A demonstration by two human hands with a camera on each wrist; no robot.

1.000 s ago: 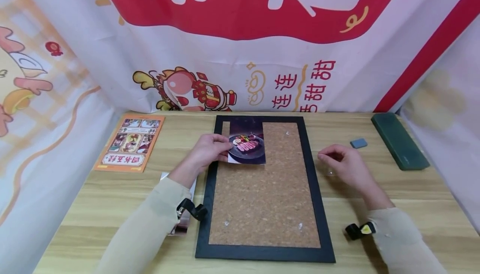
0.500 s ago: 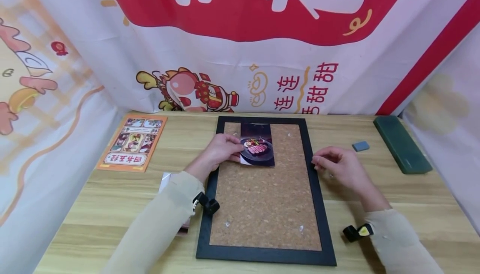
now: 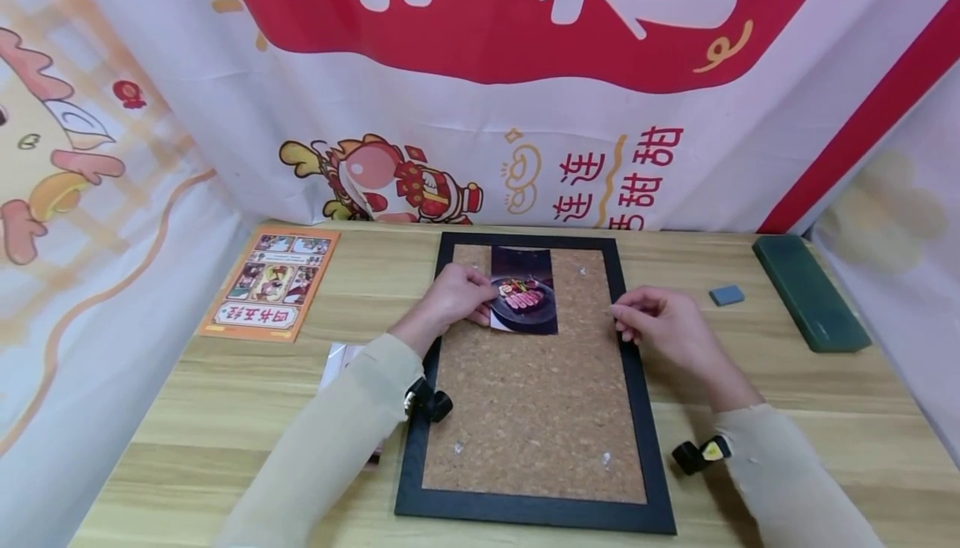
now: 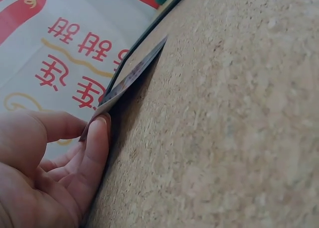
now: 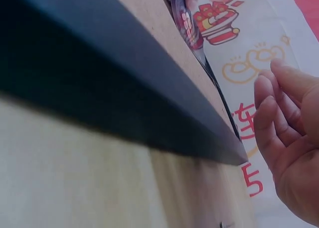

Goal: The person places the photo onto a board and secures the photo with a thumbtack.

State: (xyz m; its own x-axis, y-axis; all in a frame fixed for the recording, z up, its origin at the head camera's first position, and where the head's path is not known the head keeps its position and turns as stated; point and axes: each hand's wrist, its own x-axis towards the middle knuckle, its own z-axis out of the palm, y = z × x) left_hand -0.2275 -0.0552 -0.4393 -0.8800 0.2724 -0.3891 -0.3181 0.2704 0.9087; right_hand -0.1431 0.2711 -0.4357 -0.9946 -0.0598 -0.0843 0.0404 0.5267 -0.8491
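My left hand pinches the left edge of a photo of sliced meat on a dark plate. In the left wrist view the photo tilts off the cork surface, with its edge between thumb and fingers. Beneath it lies a cork board with a black frame. My right hand hovers at the frame's right side. Its thumb and fingers are bent with the tips close together in the right wrist view; whether something tiny sits between them is unclear.
Small clear bits sit near the board's corners. An orange printed card lies left; more prints are partly under my left forearm. To the right lie a small blue block and a dark green case. A printed curtain hangs behind.
The photo has shifted right across the upper board with my left hand and come slightly nearer. My right hand has moved left from the tabletop to the frame's right edge.
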